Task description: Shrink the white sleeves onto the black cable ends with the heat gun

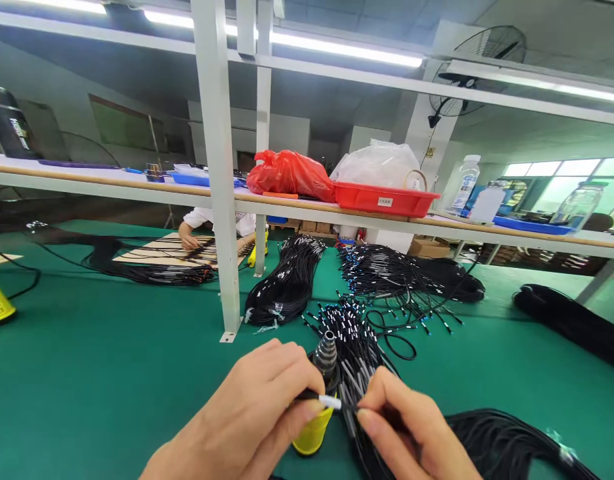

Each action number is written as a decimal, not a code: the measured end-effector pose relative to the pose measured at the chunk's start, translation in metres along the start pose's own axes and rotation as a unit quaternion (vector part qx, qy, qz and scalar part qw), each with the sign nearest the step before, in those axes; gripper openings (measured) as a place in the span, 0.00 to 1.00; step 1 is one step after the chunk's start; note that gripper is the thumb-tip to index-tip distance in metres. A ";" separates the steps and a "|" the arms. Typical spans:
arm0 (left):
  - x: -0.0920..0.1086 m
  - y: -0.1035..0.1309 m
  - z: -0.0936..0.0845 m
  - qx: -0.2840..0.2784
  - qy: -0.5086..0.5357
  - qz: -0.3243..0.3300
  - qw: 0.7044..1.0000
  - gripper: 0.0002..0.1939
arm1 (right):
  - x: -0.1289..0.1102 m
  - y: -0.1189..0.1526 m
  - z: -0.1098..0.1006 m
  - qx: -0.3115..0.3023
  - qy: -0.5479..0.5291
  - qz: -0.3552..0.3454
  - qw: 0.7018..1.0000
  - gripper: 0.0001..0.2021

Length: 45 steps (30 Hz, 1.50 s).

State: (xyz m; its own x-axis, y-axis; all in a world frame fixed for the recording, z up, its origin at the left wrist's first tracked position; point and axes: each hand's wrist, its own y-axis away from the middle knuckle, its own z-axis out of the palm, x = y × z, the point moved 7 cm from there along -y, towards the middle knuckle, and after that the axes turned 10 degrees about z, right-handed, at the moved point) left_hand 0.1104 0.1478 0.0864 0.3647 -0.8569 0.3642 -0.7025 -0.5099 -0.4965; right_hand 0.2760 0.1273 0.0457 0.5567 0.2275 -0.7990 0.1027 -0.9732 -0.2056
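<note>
My left hand [259, 407] pinches a black cable that carries a short white sleeve [329, 402], just at its fingertips. To the right of the sleeve, the thumb and finger of my right hand [411, 427] are closed on the thin dark end of the same cable. Behind my hands stands a yellow tool [311, 435] with a coiled metal nozzle [327, 353] pointing up. A bundle of black cables with white and grey sleeves [354, 333] runs beside it and passes under my right hand.
A white post [221, 200] rises from the green table [111, 353] at left centre. More cable bundles [287, 280] lie behind and right. Overhead, a shelf [307, 205] holds a red tray [381, 199] and bottles. Across the table, a person's hand [188, 239] touches cables.
</note>
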 end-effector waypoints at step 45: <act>-0.071 -0.032 0.019 0.075 0.117 -0.163 0.977 0.12 | 0.027 -0.077 -0.010 0.035 -0.049 0.055 0.997 0.13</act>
State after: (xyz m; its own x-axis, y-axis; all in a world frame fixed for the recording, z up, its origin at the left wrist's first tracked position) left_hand 0.1188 0.2231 0.0614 0.3919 -0.6150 0.6843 -0.4687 -0.7735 -0.4267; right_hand 0.2914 0.2077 0.0460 0.4781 0.1250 -0.8693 -0.0140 -0.9886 -0.1498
